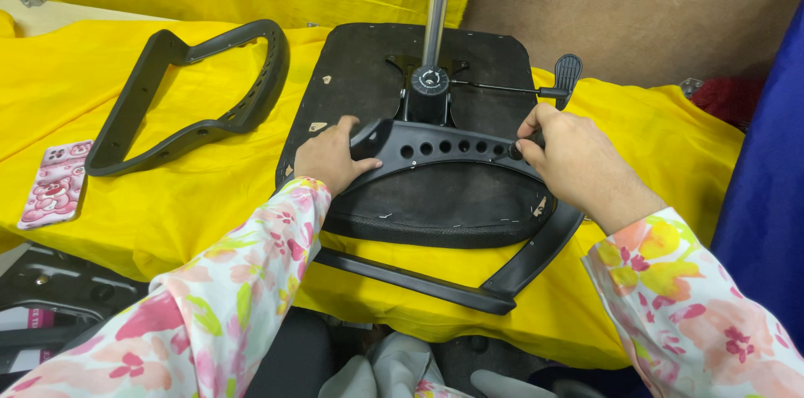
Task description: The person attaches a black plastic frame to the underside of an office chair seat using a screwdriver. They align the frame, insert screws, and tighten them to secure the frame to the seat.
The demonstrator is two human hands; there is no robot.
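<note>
Hands both on a black plastic chair armrest frame (444, 148) laid across an upturned black office-chair seat base (469, 197), head view. Left hand (331, 159) closed around the frame's left end, thumb on top, fingers wrapped under, holding it against the seat. Right hand (569, 159) pinched narrow at the frame's right end, fingertips (526, 132) on a small dark piece by the last hole of the frame's hole row; can't tell what that piece is. Frame's lower bar hangs off the table front, below the seat edge. Seat base lies underside up on a yellow cloth (193, 197) w/ the gas-lift cylinder (435, 13) standing upright from the centre mechanism and a height lever (567, 73) sticking out to the right, just above the right hand. Second armrest frame (197, 92) lies flat on the cloth, well apart to the left. Pink phone case (57, 183) near the cloth's left edge. Both sleeves floral, white and pink.
</note>
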